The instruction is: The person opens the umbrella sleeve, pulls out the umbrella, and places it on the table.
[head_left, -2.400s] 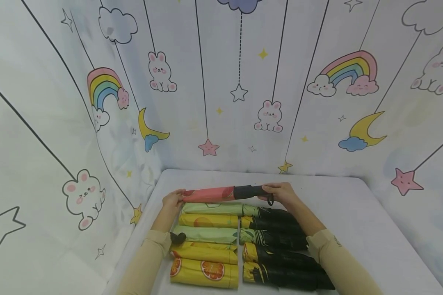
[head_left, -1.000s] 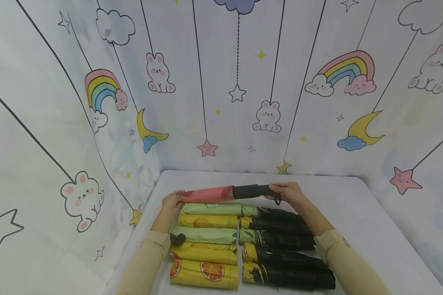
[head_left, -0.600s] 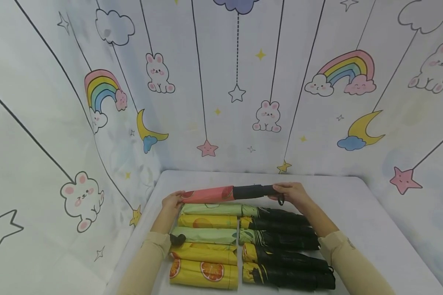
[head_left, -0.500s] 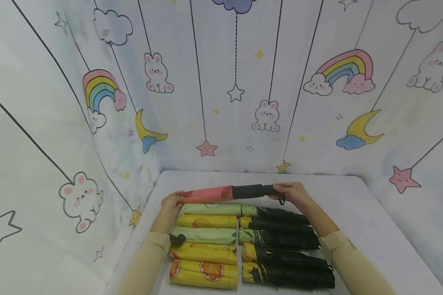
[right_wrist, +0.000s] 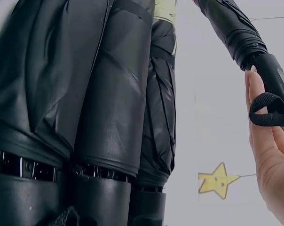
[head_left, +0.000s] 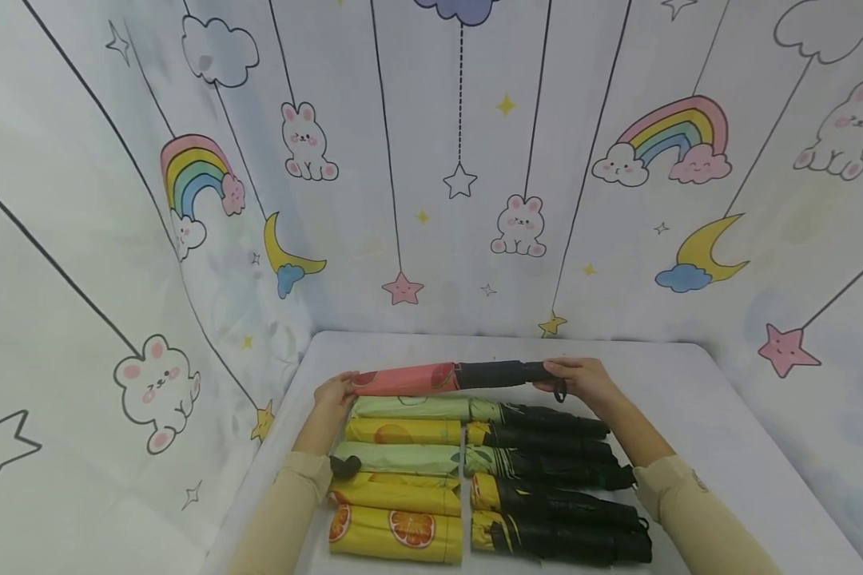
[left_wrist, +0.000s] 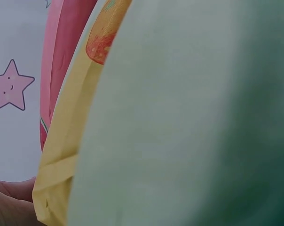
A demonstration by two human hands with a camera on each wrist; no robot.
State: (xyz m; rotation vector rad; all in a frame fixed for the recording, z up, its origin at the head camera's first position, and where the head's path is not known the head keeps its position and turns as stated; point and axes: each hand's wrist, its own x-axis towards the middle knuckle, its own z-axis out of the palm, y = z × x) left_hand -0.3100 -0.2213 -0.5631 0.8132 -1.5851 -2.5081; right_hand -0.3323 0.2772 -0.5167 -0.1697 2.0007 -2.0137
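My left hand (head_left: 336,389) pinches the left end of a pink fabric sleeve (head_left: 406,379) with watermelon prints. Out of its right end comes a black folding umbrella (head_left: 492,374), held level behind the rows. My right hand (head_left: 582,379) grips the umbrella's handle, and a wrist strap (right_wrist: 269,117) hangs beside the fingers. Nearer me lie several fruit-print sleeves in green (head_left: 410,409) and yellow (head_left: 395,533). To their right lie several black folded umbrellas (head_left: 561,537), showing yellow or green at their left ends. Only part of the left hand shows in the left wrist view.
Everything lies on a white table (head_left: 719,463), walled at the back and sides by white cloth (head_left: 431,239) with cartoon prints. A small black device (head_left: 346,466) sits at the left cuff, over the sleeves. Both forearms flank the rows.
My right hand has moved to the right with the handle, so more of the black umbrella shows beyond the pink sleeve. My left hand and the sleeve have stayed nearly in place.
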